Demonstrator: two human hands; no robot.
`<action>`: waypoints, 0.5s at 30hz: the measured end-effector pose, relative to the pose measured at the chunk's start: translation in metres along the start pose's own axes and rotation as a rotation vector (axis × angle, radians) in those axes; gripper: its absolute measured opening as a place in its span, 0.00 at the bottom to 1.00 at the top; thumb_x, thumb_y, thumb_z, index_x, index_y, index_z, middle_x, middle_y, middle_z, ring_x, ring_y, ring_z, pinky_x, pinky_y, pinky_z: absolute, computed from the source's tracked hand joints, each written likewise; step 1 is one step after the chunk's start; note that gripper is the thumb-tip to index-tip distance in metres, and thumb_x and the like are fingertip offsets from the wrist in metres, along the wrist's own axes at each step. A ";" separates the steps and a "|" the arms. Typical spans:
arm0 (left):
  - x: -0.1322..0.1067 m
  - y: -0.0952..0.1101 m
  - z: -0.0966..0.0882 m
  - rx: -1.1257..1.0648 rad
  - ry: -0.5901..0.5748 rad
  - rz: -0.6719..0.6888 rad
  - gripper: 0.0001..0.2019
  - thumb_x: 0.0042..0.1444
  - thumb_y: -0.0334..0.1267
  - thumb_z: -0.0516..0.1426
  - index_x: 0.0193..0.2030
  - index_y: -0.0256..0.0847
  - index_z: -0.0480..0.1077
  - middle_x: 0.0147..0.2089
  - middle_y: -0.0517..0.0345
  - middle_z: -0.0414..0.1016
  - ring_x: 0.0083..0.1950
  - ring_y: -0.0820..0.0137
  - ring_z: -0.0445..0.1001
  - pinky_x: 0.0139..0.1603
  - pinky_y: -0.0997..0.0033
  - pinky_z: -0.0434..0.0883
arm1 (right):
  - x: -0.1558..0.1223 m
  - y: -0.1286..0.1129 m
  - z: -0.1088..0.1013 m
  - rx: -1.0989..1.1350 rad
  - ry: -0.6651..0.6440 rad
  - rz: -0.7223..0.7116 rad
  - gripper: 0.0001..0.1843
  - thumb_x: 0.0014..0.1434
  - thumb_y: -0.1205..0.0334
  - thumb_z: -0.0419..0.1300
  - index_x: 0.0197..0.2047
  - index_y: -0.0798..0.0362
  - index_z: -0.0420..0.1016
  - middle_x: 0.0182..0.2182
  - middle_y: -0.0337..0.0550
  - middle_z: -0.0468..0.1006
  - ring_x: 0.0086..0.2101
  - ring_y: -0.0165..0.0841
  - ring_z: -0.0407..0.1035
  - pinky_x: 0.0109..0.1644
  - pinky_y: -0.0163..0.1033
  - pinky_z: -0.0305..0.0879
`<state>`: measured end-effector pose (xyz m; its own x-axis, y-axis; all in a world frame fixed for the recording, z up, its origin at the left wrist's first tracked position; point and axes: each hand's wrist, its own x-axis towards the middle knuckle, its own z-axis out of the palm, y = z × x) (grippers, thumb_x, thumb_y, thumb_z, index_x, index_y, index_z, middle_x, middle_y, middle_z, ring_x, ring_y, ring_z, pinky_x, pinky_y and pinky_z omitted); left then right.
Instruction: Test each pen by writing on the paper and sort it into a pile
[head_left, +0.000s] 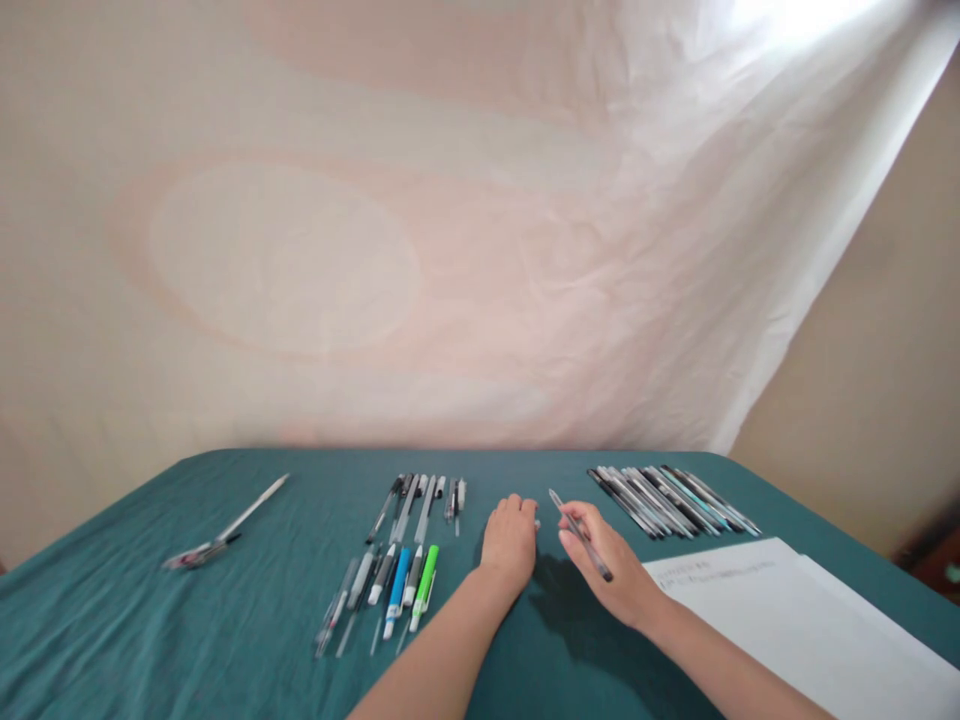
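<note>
In the middle of the table, my right hand [600, 560] pinches a slim clear-barrelled pen [587, 540], tilted with its narrow end up and to the left and its dark end by the palm. My left hand [510, 540] rests just left of it, back upward, with the fingers curled down. A small pale bit [537, 524] shows at its thumb side; the rest is hidden under the hand. Left of this hand lie a blue pen part [397, 590], a green pen part [425, 585] and several clear and grey pen parts [360, 582].
Behind those parts lie several clear pens [414, 508]. A row of pens [667, 502] lies at the back right, above white paper sheets [795, 620] with faint writing. A long pale stick-like thing [255, 505] lies at the left on the green cloth [112, 600].
</note>
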<state>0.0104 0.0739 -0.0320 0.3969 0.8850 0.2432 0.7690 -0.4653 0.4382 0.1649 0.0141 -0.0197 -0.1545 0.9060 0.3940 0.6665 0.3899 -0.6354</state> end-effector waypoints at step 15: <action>0.022 -0.016 0.020 -1.004 0.257 -0.268 0.14 0.58 0.43 0.50 0.43 0.35 0.69 0.30 0.56 0.70 0.30 0.72 0.69 0.33 0.73 0.67 | -0.013 0.003 0.007 -0.096 0.013 -0.336 0.21 0.57 0.63 0.49 0.55 0.51 0.56 0.47 0.51 0.66 0.33 0.34 0.69 0.39 0.40 0.67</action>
<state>0.0167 0.1004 -0.0505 0.0687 0.9852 0.1568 0.0051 -0.1575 0.9875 0.1635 0.0041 -0.0313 -0.3679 0.7271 0.5796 0.6456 0.6483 -0.4036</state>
